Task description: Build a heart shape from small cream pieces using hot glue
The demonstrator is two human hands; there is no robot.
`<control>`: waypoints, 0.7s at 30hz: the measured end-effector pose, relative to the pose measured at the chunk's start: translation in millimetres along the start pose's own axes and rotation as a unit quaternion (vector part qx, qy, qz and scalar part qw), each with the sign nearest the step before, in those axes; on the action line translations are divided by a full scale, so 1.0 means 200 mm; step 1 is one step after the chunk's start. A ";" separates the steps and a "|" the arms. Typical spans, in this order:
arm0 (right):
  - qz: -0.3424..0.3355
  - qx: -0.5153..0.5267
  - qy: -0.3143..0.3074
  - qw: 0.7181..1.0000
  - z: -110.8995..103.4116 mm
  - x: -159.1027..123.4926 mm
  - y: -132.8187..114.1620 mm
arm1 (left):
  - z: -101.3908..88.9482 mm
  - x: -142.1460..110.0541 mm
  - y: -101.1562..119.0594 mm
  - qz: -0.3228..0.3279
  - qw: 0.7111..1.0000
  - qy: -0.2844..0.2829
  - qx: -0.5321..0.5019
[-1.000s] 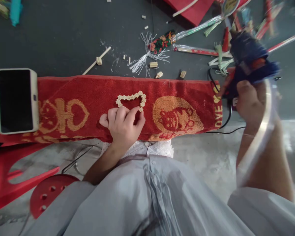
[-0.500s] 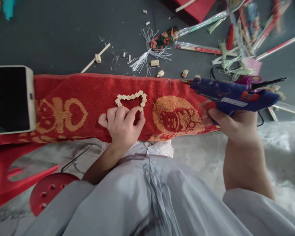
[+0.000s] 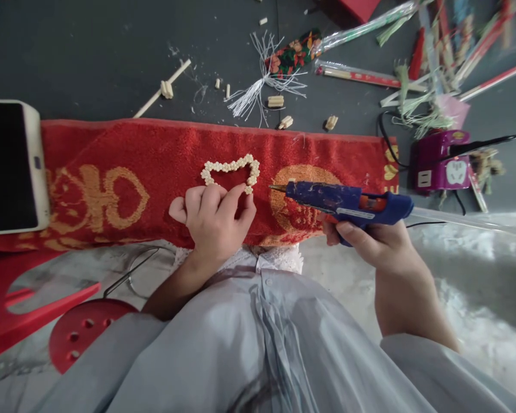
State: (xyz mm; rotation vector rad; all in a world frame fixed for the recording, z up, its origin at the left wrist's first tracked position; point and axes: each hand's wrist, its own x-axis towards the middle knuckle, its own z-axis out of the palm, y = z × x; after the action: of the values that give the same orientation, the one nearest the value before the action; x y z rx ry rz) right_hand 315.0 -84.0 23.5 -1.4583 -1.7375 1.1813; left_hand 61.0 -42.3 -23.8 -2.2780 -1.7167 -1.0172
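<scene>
My left hand (image 3: 217,221) rests on the red towel (image 3: 172,149), thumb and finger pinching the lower right end of a pale beaded outline (image 3: 230,166). That outline is built from small cream flower-like pieces; its lower part is hidden under my hand. In my right hand (image 3: 378,241) is a blue glue gun (image 3: 339,201), held by its grip. Its metal nozzle points left, a short gap away from the beaded outline. A clear glue stick (image 3: 468,221) sticks out from the back of the gun.
A black-screened device (image 3: 6,166) lies on the towel's left end. Small cream bundles (image 3: 276,101) and a stick (image 3: 148,106) lie beyond the towel. A purple box (image 3: 441,160) stands at right, near wrapped sticks (image 3: 370,77) and tassels. A red stool (image 3: 86,327) is below left.
My right hand has brought the glue gun leftward from beside the purple box, over the towel, nozzle now near the outline. My left hand keeps its pinch. The view has shifted slightly.
</scene>
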 end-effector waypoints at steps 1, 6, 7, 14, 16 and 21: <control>-0.013 -0.011 -0.001 1.000 0.01 0.00 -0.01 | 0.00 0.00 0.00 -0.002 1.000 -0.002 -0.002; -0.049 -0.078 0.002 0.996 0.04 0.00 -0.06 | 0.00 0.00 0.00 -0.016 0.999 -0.001 -0.039; -0.048 -0.078 0.001 0.996 0.04 0.00 -0.06 | -0.01 0.00 0.00 -0.020 0.998 -0.003 -0.056; -0.018 -0.098 0.005 0.995 0.15 -0.04 -0.08 | -0.08 -0.01 -0.07 0.004 0.995 -0.042 -0.094; -0.010 -0.115 0.038 0.993 0.18 -0.05 -0.07 | -0.10 -0.01 -0.11 0.048 0.993 -0.029 -0.100; -0.058 -0.177 0.095 0.978 0.24 -0.03 -0.07 | -0.15 0.02 -0.21 0.131 0.982 -0.006 -0.133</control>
State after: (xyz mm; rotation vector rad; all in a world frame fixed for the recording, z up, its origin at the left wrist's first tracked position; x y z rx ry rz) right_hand 268.5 -103.1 16.1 -1.5858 -1.9340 0.6705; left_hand 10.8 -36.9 -10.8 -2.5878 -1.3029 -1.2368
